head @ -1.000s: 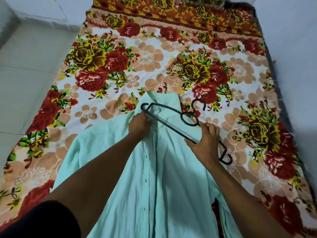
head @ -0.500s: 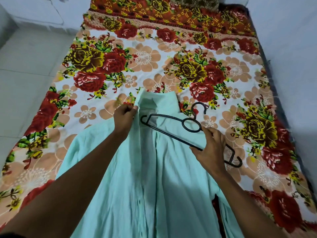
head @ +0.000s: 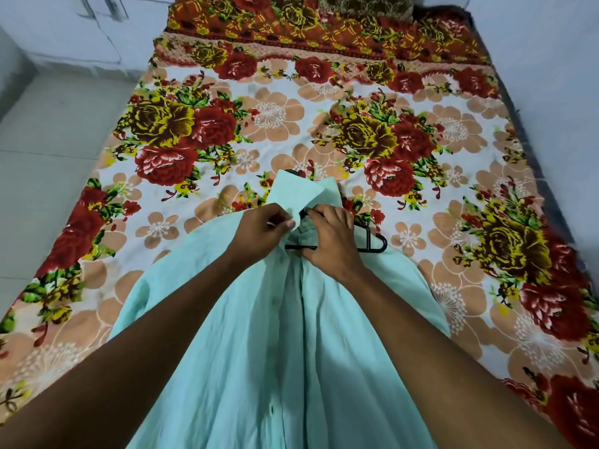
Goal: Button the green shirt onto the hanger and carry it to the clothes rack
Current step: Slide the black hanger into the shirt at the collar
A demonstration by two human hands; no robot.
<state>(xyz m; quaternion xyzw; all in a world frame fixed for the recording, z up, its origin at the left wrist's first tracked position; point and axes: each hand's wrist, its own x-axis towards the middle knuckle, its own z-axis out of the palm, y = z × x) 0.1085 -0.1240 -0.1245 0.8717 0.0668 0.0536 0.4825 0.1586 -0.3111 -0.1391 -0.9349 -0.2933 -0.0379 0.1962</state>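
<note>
A pale green shirt (head: 259, 345) lies front up on the bed, collar away from me. Its front is parted along a dark gap down the middle. The black hanger (head: 372, 243) is mostly inside the neck; only its right arm end, part of a bar and a bit of hook beyond the collar show. My left hand (head: 259, 233) pinches the left collar flap at the neck. My right hand (head: 334, 236) is closed on the hanger at the neck opening, just right of the left hand.
The bed carries a floral sheet (head: 372, 131) in red, yellow and peach. A patterned pillow (head: 363, 6) sits at the far end. Pale tiled floor (head: 48, 150) runs along the left; a pale wall (head: 557, 76) stands along the right.
The hanger lay on top of the shirt before; now it has slid under the collar into the neck. My left hand moved from the left front edge to the collar, both hands meeting there.
</note>
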